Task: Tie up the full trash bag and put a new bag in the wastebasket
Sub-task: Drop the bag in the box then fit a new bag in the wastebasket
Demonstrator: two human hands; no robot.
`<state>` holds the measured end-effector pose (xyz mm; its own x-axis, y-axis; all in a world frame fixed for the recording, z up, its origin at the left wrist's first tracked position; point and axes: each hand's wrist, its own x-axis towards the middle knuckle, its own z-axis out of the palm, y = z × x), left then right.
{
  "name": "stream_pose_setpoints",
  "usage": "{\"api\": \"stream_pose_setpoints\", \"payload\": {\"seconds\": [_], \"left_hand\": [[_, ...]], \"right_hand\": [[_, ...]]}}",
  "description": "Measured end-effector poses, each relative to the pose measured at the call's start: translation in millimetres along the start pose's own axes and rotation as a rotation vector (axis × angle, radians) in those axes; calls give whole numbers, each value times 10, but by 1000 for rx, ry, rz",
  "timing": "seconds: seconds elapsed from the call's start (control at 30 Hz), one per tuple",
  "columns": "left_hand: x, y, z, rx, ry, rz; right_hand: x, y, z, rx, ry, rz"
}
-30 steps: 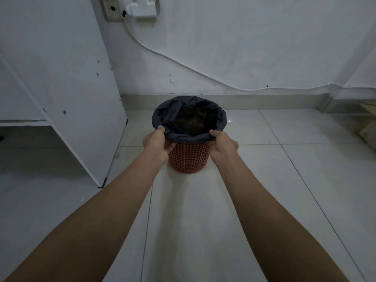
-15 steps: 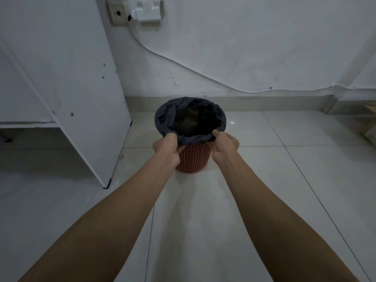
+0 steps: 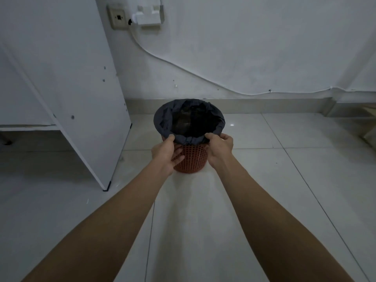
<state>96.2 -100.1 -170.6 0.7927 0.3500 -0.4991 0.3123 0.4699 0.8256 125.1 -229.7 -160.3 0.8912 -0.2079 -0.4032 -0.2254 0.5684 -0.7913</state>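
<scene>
Both hands have slid closer together along the near rim since a moment ago. I see the left hand (image 3: 166,153) with its thumb on the trash bag (image 3: 162,121)'s folded edge, fingers curled against the red wastebasket (image 3: 193,159) beneath. Right hand (image 3: 219,147) pinches that same edge, just beside it. Bag sits open-mouthed in the basket, mid-frame on the tiled floor (image 3: 264,180). White cabinet panel (image 3: 81,78) stands left; wall socket (image 3: 118,17) and cable (image 3: 254,94) lie beyond.

Pale tiled floor (image 3: 264,180), white wall (image 3: 244,47) with socket (image 3: 118,17) and cable (image 3: 183,68), white cabinet (image 3: 71,88) left.
</scene>
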Motion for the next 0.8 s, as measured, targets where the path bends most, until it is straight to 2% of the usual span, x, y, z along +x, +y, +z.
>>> {"api": "stream_pose_setpoints", "payload": {"seconds": [0.17, 0.4, 0.6, 0.7, 0.8], "left_hand": [[89, 112, -181, 50, 46, 93], [96, 301, -318, -89, -130, 92], [47, 306, -336, -24, -71, 148], [36, 298, -375, 211, -19, 235], [17, 304, -535, 617, 16, 418]], "right_hand": [[56, -34, -83, -22, -71, -2], [77, -102, -138, -91, -88, -23], [60, -105, -138, -208, -145, -39], [56, -106, -159, -364, -144, -70], [55, -120, -251, -638, -135, -242]]}}
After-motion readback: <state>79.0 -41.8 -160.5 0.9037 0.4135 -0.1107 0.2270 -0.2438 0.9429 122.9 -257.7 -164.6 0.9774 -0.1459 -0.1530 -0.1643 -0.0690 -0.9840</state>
